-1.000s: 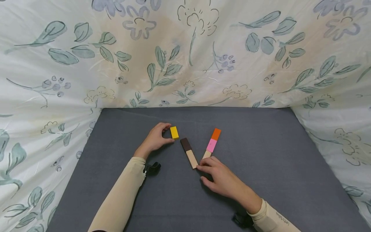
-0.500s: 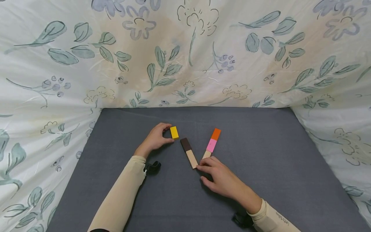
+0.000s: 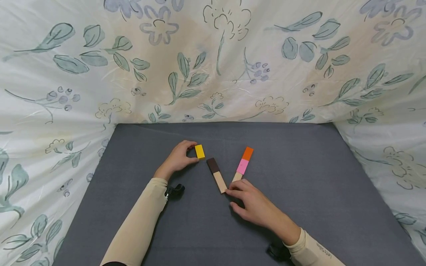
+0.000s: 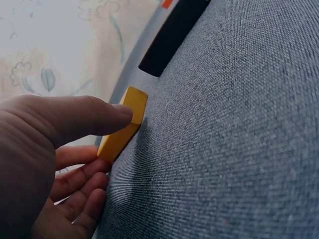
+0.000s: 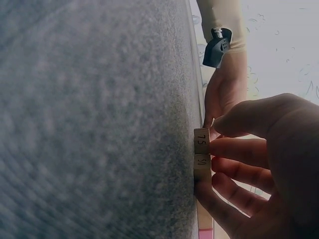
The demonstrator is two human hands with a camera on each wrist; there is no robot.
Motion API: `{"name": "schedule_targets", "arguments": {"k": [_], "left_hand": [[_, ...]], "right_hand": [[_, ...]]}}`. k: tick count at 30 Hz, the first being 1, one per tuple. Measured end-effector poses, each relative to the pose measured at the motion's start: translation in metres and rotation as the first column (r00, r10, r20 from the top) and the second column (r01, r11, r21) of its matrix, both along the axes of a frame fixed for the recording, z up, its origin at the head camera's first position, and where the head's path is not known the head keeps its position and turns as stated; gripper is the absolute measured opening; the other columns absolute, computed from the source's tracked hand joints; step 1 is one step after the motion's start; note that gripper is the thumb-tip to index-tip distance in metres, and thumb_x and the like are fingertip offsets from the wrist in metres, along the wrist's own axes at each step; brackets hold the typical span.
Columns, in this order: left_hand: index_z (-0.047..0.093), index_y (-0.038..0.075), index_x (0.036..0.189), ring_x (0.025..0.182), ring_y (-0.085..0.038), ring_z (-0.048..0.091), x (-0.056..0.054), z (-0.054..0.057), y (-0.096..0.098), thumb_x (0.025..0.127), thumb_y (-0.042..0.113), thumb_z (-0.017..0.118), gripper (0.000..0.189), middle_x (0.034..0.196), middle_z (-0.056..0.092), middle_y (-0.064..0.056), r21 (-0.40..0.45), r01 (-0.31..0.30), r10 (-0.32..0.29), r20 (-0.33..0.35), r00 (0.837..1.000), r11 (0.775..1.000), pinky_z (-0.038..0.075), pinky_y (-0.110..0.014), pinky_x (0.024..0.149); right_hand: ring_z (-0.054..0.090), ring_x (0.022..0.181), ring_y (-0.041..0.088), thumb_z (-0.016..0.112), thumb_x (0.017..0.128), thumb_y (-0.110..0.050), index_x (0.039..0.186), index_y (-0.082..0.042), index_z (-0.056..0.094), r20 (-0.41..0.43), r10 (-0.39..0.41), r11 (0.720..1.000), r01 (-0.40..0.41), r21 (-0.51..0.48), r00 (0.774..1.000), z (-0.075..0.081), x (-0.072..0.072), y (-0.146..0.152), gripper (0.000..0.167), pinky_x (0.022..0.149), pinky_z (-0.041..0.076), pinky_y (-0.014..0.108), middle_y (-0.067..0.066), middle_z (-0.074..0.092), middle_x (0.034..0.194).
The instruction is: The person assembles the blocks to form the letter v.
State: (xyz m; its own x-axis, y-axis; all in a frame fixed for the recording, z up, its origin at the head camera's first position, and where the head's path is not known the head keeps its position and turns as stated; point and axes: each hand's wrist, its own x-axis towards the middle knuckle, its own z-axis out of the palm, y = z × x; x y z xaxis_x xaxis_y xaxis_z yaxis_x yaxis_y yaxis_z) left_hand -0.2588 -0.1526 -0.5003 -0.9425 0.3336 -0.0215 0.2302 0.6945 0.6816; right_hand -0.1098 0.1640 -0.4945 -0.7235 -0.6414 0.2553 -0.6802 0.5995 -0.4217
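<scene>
My left hand (image 3: pixel 176 159) pinches a small yellow block (image 3: pixel 199 151) between thumb and fingers, low at the cloth; the left wrist view shows the thumb across its near end. Just right of it, a dark brown block (image 3: pixel 213 166) and a plain wood block (image 3: pixel 220 183) lie end to end in a slanting row. An orange block (image 3: pixel 247 153), a pink block (image 3: pixel 242 166) and another plain wood block (image 3: pixel 237 177) form a second row, making a V. At the V's point my right hand (image 3: pixel 254 203) rests loose fingertips on the wood blocks, partly covering one. Their ends read 75 (image 5: pixel 201 141) and 50 (image 5: pixel 201 162).
Dark grey cloth (image 3: pixel 316 177) covers the table. A flower-patterned curtain (image 3: pixel 233 92) hangs along the back and both sides. Black wrist cameras (image 3: pixel 175 192) sit below both wrists, close over the cloth.
</scene>
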Motion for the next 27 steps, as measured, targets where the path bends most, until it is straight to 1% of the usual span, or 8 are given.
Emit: {"name": "schedule_targets", "arguments": {"k": [11, 20, 27], "left_hand": [[0.062, 0.002, 0.148, 0.132, -0.036, 0.056, 0.0004, -0.0022, 0.0002, 0.096, 0.018, 0.085, 0.059, 0.148, 0.058, -0.018, 0.008, -0.002, 0.002, -0.009, 1.0, 1.0, 0.043, -0.054, 0.115], [0.061, 0.0, 0.148, 0.129, -0.037, 0.057, 0.0038, -0.001, 0.0012, 0.096, 0.018, 0.085, 0.059, 0.147, 0.058, -0.019, 0.022, -0.029, 0.029, 0.001, 1.0, 0.999, 0.045, -0.055, 0.112], [0.061, 0.0, 0.148, 0.13, -0.038, 0.057, 0.002, -0.0021, 0.001, 0.096, 0.018, 0.085, 0.06, 0.147, 0.058, -0.019, 0.031, -0.034, 0.034, -0.003, 0.999, 0.999, 0.046, -0.055, 0.112]], "right_hand": [[0.057, 0.113, 0.016, 0.085, 0.092, -0.011, 0.124, -0.007, 0.081, -0.011, 0.004, 1.0, -0.004, -0.003, 1.0, 0.0014, 0.0007, 0.0002, 0.033, 0.096, 0.056, 0.037, -0.002, 0.065, 0.122], [0.056, 0.114, 0.015, 0.085, 0.092, -0.013, 0.125, -0.007, 0.081, -0.009, 0.004, 1.0, -0.004, -0.001, 1.0, 0.0011, 0.0003, 0.0006, 0.034, 0.096, 0.056, 0.037, -0.002, 0.064, 0.123], [0.056, 0.115, 0.015, 0.085, 0.092, -0.012, 0.126, -0.007, 0.081, 0.001, 0.0, 1.0, 0.0, -0.003, 1.0, 0.0013, 0.0003, 0.0009, 0.034, 0.096, 0.056, 0.036, -0.003, 0.064, 0.123]]}}
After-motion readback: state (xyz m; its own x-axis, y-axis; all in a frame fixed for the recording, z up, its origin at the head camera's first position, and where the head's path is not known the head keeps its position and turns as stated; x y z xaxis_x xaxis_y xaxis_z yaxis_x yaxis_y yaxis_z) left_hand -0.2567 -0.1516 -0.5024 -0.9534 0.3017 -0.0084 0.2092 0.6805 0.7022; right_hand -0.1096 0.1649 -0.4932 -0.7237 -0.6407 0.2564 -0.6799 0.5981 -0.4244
